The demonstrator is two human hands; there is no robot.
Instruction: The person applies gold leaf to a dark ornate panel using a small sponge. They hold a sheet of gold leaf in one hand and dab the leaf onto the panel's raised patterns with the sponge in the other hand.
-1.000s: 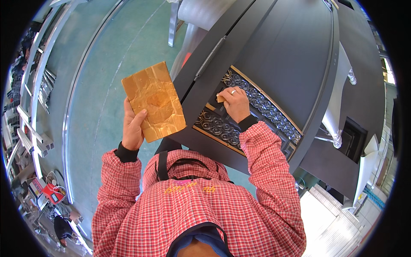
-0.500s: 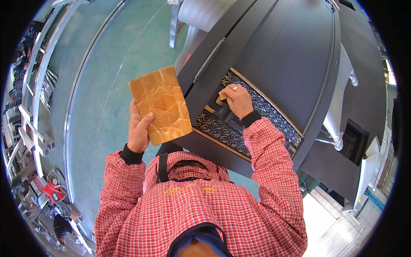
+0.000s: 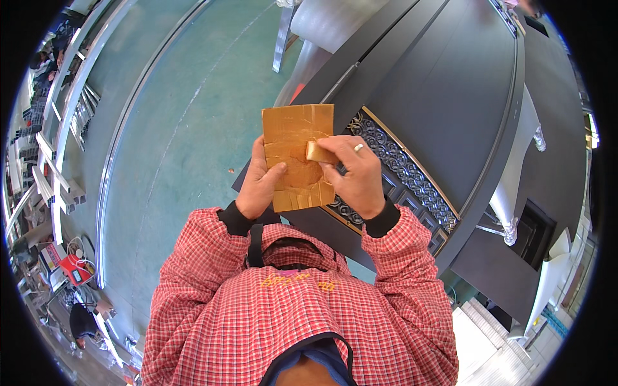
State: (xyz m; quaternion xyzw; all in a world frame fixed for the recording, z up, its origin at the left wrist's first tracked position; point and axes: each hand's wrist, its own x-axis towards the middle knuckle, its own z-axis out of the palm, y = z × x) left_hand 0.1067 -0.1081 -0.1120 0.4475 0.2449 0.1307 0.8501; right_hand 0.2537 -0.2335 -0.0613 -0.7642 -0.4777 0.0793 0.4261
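My left hand (image 3: 259, 183) grips a flat piece of cardboard (image 3: 293, 128) by its left edge, thumb on top. Its face is coated in gold paint and creased, with a darker patch in the middle. Between the fingers and thumb of my right hand (image 3: 358, 175), which wears a ring, is a small gold-stained sponge block (image 3: 315, 152). The sponge touches or hovers just over the cardboard's middle; I cannot tell which. Beyond my right hand lies a dark door panel (image 3: 444, 83) with a carved scroll border (image 3: 402, 157) edged in gold. The cardboard and my hand hide part of that carving.
Another dark panel (image 3: 496, 276) with a recessed opening lies at the right, beside wrapped white rolls (image 3: 508, 186). A film-wrapped roll (image 3: 328, 26) stands at the top. Metal profiles (image 3: 48, 174) and a red device (image 3: 76, 270) are at the left on the green floor (image 3: 174, 128).
My right hand has left the carved border and come back toward me with the sponge, to the cardboard. My left hand has brought the cardboard rightward, in front of the panel's near edge.
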